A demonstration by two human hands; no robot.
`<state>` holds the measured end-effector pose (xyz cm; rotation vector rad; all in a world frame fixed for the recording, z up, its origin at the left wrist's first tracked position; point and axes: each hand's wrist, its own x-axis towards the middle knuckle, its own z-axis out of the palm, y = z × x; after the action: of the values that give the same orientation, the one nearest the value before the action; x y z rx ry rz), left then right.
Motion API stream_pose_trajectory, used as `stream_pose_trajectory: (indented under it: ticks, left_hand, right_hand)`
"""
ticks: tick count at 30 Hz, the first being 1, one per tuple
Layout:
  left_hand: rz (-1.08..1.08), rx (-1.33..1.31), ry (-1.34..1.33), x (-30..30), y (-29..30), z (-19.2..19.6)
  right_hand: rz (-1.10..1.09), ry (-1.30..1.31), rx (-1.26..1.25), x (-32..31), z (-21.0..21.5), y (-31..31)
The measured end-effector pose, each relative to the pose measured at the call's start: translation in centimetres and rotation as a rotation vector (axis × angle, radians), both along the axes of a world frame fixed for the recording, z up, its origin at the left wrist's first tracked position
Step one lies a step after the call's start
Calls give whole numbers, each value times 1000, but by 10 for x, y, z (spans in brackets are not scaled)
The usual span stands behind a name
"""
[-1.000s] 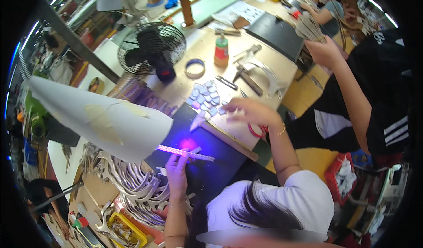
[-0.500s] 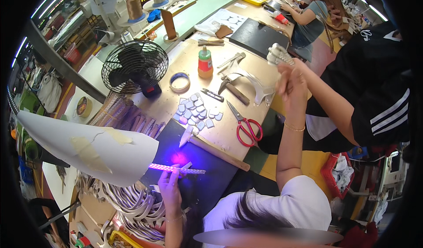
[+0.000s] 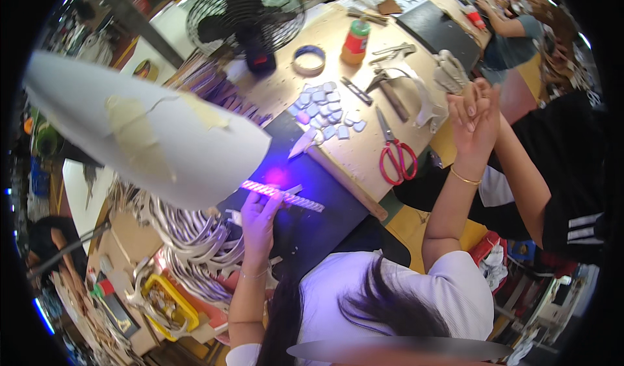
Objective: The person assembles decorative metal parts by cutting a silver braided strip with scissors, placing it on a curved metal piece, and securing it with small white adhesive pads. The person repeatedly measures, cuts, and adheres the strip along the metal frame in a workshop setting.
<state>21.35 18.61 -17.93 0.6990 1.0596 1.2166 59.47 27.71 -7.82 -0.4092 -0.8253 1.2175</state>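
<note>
My left hand [image 3: 259, 220] pinches a braided strap [image 3: 305, 202], lit pink and violet, over a dark mat [image 3: 318, 233]. A short pale strip [image 3: 294, 189] lies across the strap. The strap's left end is hidden beneath a white paper cone [image 3: 188, 142] patched with tape. At the right, my raised right hand [image 3: 473, 113] has loosely bent fingers spread apart, with nothing visible in them. It overlaps a co-worker's forearm [image 3: 520, 177], whose hand is mostly hidden behind mine. Just beyond is a bundle of whitish straps [image 3: 450, 74]; who holds it is unclear.
A hammer [image 3: 351, 183] lies along the mat's edge, near small grey tabs [image 3: 328, 109]. Beyond are red-handled scissors [image 3: 398, 161], a second hammer [image 3: 394, 101], a tape roll [image 3: 309, 61], a bottle [image 3: 355, 41] and a fan [image 3: 250, 18]. Pale straps [image 3: 195, 236] are heaped at left.
The whole view has shifted, so the table sits farther up and right. My left hand keeps the braided strap. My right hand's fingers have risen beside the whitish bundle.
</note>
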Motion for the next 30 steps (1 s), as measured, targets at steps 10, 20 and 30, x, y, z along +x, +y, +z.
stream_pose_trajectory:
  ticks: [10,20,30]
  left_hand:
    - [52,92,23,5,11,-1]
    - [-195,486,1470,33,-29,-25]
    - [-246,488,1677,35,-39,-49]
  right_hand:
    - [556,-1279,28,-166,-75,-12]
    - [693,-1340,52,-193,-105,34]
    - [775,-1486,307,-224,-131,45]
